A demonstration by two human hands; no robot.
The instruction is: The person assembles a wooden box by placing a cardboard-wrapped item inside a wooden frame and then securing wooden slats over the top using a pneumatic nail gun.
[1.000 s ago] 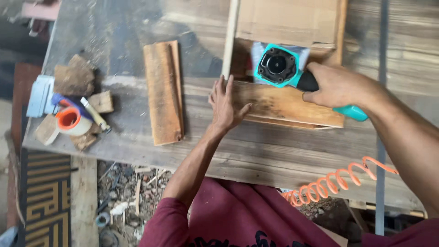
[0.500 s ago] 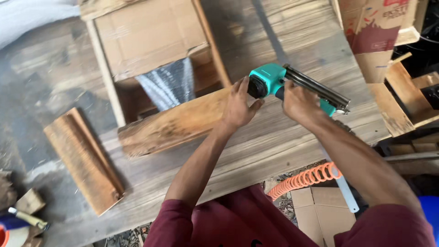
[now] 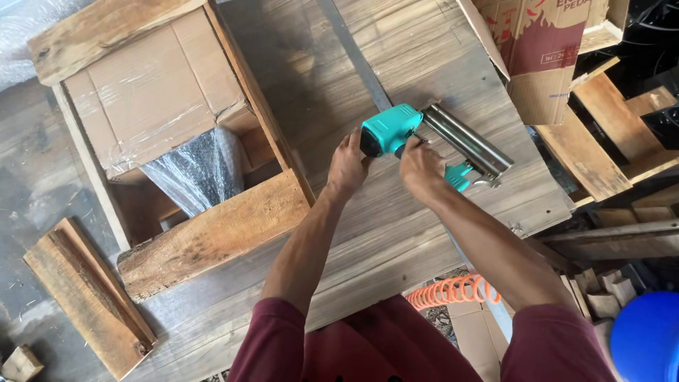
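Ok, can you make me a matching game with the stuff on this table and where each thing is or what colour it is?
Things:
1. nail gun
2. coiled air hose
3. loose wooden plank
4. cardboard box

Descriptions:
A. orange, hanging below the table's near edge
B. wrapped in clear plastic inside a wooden frame
C. teal body, held by the left hand and right hand
D. lying flat at the far left of the table

Pairs: 1-C, 2-A, 3-D, 4-B
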